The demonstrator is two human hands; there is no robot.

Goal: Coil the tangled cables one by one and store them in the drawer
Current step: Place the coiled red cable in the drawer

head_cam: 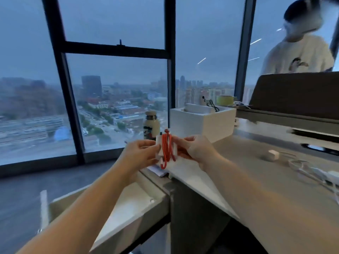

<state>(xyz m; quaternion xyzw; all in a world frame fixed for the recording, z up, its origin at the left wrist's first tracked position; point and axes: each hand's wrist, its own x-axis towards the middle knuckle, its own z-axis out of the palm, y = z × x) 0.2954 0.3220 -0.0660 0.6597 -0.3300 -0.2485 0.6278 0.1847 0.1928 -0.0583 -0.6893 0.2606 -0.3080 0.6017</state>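
Observation:
A red cable is wound in several loops around a white charger block, held up in front of me above the desk's left end. My left hand pinches the block's left side. My right hand grips the right side of the block and the loops. One red end hangs loose below the block. The open white drawer lies below my forearms, its inside mostly hidden by my left arm. More white cables and a white charger lie on the desk at the right.
A white box with small items stands at the desk's back, a patterned bottle to its left. A dark monitor back and a person in a white shirt are at the far right. Windows fill the left.

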